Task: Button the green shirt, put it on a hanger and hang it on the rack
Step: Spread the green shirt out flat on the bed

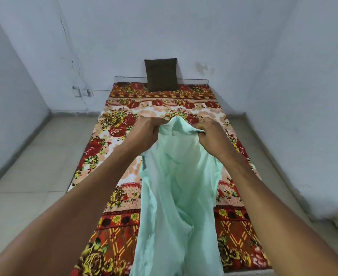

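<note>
Fingers [157, 127] of the left hand [146, 134] are curled tightly into the upper edge of the green shirt [176, 188], with cloth bunched inside the fist. Fingers [199, 134] of the right hand [208, 136] are likewise closed on the opposite side of the same upper edge, a fold of fabric being pinched under the knuckles. Both hands are held level, near each other, with a raised hump of fabric between them.

From this grip the shirt is suspended in the air above the bed, in the middle of the view. It is pale mint in colour and hangs in loose vertical folds down to the bottom of the frame. A small printed mark is seen on the inner side near the top. Whether any buttons are fastened cannot be told.

Both forearms are bare and are extended forward from the lower corners.

Beneath the shirt a floral blanket [112, 124] in red, yellow and cream is spread over a low bed. At the far end of the bed a dark brown cushion [161, 74] is propped upright against the white wall [184, 26]. Pale floor tiles [34, 166] are visible on both sides of the bed.
</note>
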